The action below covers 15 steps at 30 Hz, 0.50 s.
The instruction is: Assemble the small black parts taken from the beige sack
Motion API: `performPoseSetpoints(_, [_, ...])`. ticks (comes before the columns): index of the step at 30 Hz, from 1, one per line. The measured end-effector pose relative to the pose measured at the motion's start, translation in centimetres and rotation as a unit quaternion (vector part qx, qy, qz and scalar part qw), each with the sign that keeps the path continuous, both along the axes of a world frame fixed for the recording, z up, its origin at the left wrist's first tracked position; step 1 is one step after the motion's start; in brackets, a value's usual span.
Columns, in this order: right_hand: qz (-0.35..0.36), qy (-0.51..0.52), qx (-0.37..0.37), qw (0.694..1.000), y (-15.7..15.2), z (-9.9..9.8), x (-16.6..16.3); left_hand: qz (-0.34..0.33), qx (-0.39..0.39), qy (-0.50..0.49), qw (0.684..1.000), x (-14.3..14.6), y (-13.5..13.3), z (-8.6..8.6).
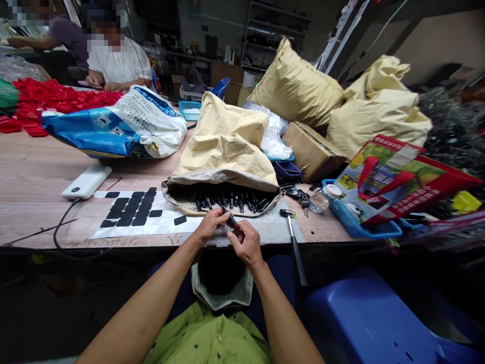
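My left hand (210, 224) and my right hand (246, 244) meet at the table's front edge, both pinched around one small black plastic part (230, 219). Just beyond them lies a tan sack (224, 146) on its side, its open mouth full of several similar black parts (231, 201). To the left, a white sheet (129, 227) carries rows of black rectangular pads (132, 208). Below my hands, an open bag (222, 283) sits in my lap.
A small hammer (292, 235) lies at the right of my hands. A white power bank (87, 182) with a cable, a blue-white sack (113, 124), more tan sacks (299, 86), a cardboard box (310, 151) and a blue basket (364, 222) crowd the table. Two people work at the far left beside red pieces (49, 98). A blue stool (379, 318) stands at my right.
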State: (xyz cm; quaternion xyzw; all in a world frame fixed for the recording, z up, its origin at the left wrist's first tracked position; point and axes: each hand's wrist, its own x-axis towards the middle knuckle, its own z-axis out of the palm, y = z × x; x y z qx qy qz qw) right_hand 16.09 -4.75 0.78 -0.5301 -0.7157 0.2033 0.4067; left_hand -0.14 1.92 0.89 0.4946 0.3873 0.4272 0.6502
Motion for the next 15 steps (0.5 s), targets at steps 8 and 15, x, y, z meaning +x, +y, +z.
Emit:
performPoseSetpoints(8, [-0.02, -0.023, -0.004, 1.0, -0.02, -0.27, -0.1, -0.029, 0.045, 0.059, 0.997, 0.46, 0.24, -0.32])
performPoseSetpoints(15, [-0.014, 0.047, -0.017, 0.999, -0.14, -0.27, -0.08, -0.043, 0.054, 0.088, 0.994, 0.42, 0.38, -0.55])
